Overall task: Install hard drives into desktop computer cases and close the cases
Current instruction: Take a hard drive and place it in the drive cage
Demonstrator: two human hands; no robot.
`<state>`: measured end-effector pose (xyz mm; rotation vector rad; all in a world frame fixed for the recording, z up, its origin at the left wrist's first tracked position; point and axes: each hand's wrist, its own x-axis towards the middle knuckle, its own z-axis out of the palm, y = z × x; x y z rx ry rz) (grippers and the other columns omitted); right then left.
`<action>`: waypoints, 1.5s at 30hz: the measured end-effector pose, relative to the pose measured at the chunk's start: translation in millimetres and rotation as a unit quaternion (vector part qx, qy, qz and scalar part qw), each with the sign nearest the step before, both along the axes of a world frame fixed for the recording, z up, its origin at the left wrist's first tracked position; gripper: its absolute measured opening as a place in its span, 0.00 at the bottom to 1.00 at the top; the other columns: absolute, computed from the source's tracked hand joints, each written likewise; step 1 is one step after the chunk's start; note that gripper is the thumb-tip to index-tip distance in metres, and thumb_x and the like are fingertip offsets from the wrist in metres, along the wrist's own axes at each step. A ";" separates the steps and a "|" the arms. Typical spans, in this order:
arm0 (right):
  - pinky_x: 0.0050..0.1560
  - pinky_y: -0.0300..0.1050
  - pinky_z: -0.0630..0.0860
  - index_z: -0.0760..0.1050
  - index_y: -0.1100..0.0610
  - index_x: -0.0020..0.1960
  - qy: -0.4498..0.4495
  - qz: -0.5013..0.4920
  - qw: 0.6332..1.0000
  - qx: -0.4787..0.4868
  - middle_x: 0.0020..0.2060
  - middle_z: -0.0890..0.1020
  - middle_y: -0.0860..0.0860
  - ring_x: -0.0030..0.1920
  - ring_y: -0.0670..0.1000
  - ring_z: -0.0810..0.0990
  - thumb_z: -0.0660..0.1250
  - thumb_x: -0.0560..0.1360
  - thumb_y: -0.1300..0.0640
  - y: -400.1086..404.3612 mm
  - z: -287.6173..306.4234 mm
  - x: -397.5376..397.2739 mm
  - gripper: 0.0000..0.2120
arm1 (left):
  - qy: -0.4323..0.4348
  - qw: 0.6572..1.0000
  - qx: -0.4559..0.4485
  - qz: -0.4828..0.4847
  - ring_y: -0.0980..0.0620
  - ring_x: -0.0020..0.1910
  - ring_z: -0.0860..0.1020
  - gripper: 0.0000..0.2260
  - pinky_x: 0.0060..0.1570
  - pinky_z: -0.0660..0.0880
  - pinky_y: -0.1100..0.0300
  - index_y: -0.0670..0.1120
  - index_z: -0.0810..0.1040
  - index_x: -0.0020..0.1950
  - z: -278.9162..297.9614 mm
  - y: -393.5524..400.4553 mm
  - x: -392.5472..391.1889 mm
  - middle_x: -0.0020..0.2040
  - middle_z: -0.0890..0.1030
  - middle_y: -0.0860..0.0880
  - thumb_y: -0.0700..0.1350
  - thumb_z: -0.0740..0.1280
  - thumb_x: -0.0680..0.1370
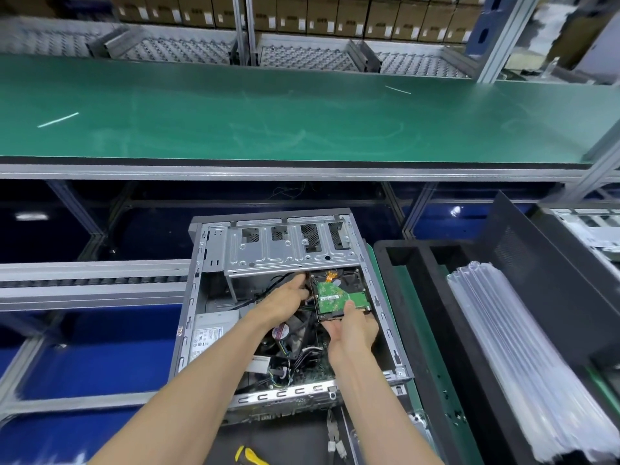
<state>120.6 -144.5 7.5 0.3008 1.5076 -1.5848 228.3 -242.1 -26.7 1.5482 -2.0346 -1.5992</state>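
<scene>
Nearest the camera, a yellow-handled tool (250, 456) and a pair of pliers (332, 431) lie on the dark surface just in front of the open computer case (194, 297), which lies on its side with the side panel off, so closing it is plainly still to come. Inside the case, the right hand (352, 328) grasps the near end of the hard drive (339, 298), thumb on top of its green circuit board and fingers underneath, and holds it circuit side up at the mouth of the metal drive cage (288, 250). The left hand (287, 300) reaches in just beside the drive, its fingers bent towards the dark cables (302, 347) near the cage; whether it is holding a cable or only pushing one aside cannot be told. The drive looks like a bare black unit with a green board and a small orange strip at its far end, tilted slightly and not yet seated, so this install seems to be about midway: drive in the case, not fastened, no cable visibly joined to it. To the right, well apart from the case, a black tray (419, 297) holds a stack of clear plastic sleeves (523, 347), and a dark panel (536, 263) leans behind them, possibly a case side. Beyond lies the long green worktop (302, 122), and past it cardboard boxes (302, 15) in rows.
</scene>
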 end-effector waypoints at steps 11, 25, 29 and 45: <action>0.73 0.56 0.67 0.56 0.62 0.80 -0.022 0.010 0.998 -0.065 0.74 0.67 0.61 0.74 0.60 0.67 0.53 0.84 0.68 -44.6 7.2 -10.1 0.24 | 0.002 1.000 0.009 -0.009 0.52 0.81 0.53 0.27 0.80 0.49 0.52 0.49 0.53 0.83 5.2 3.3 1.6 0.82 0.55 0.51 0.55 0.55 0.86; 0.67 0.51 0.74 0.51 0.61 0.81 0.115 0.191 0.973 -0.059 0.71 0.71 0.61 0.65 0.56 0.77 0.62 0.80 0.70 -29.9 12.7 -14.3 0.34 | -0.089 0.988 -0.125 -0.036 0.49 0.55 0.80 0.14 0.51 0.68 0.63 0.50 0.81 0.67 39.9 7.9 11.9 0.60 0.84 0.47 0.48 0.64 0.84; 0.59 0.48 0.81 0.73 0.61 0.69 0.270 0.326 0.906 -0.004 0.56 0.84 0.54 0.52 0.50 0.84 0.68 0.77 0.69 -3.6 22.2 -22.5 0.22 | -0.162 0.972 -0.144 -0.095 0.46 0.58 0.79 0.14 0.57 0.74 0.57 0.48 0.81 0.66 59.6 9.6 24.1 0.59 0.83 0.46 0.49 0.66 0.82; 0.25 0.39 0.61 0.68 0.61 0.39 0.307 0.625 0.714 0.072 0.32 0.75 0.52 0.28 0.50 0.64 0.68 0.79 0.56 38.9 47.6 -26.8 0.15 | 0.067 0.982 0.050 0.168 0.46 0.40 0.85 0.06 0.47 0.84 0.48 0.39 0.81 0.57 69.0 35.7 47.2 0.44 0.86 0.44 0.38 0.67 0.81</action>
